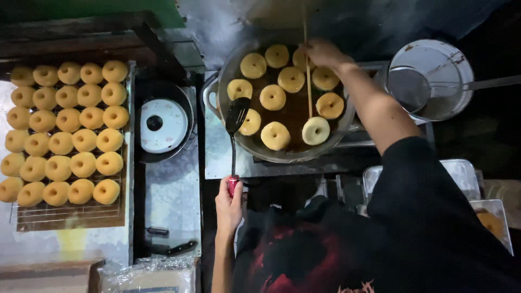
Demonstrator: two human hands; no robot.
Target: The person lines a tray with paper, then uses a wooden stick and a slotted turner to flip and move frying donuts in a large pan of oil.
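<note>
A spatula (pixel 235 130) is held in the left hand (pixel 229 203), its blade reaching ahead into the pan (pixel 230 68), against a doughnut (pixel 250 122). A stick (pixel 307 65) is held in the right hand (pixel 324 53) over the pan's far side, its tip set in another doughnut (pixel 316 131). Left of the left hand, a lidded pot (pixel 163 125) is found, and further left a rack (pixel 65 214) of doughnuts. Right of the right hand, a strainer (pixel 408 89) is laid in a bowl (pixel 453 59).

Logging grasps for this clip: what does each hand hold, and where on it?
Left hand: slotted black spatula, gripped at the red end of its handle. Right hand: thin wooden stick, pinched near its upper part, over the frying pan.
</note>
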